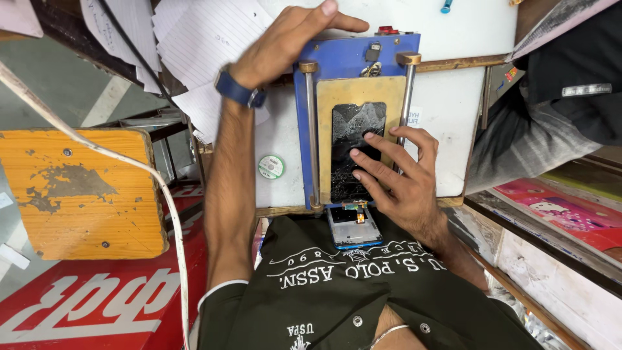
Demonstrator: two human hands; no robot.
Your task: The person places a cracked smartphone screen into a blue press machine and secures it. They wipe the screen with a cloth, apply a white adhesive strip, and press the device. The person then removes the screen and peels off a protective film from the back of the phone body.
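A cluttered repair desk (447, 104), white-topped, papers stacked at its far edge. Right hand (395, 175) has its fingers spread, grasping nothing, fingertips (368, 136) pressing flat on the cracked phone screen (353, 139). The screen's long axis runs away from the body, lying on the brass plate (359, 91) of a blue separator machine (356, 55). Left hand (285, 42), open-palmed, rests on the machine's far corner. The blue phone body (353, 228) sits at the near edge.

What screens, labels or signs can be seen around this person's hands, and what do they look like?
Cracked phone screen: black rectangle on the brass-coloured plate, under the right hand.
Phone body: blue-edged, just below the plate.
Round sticker: green and white, on the white bench top.
Red sign: large white lettering, lower left.
Pink printed sheet: far right.
Left hand: on the blue frame.
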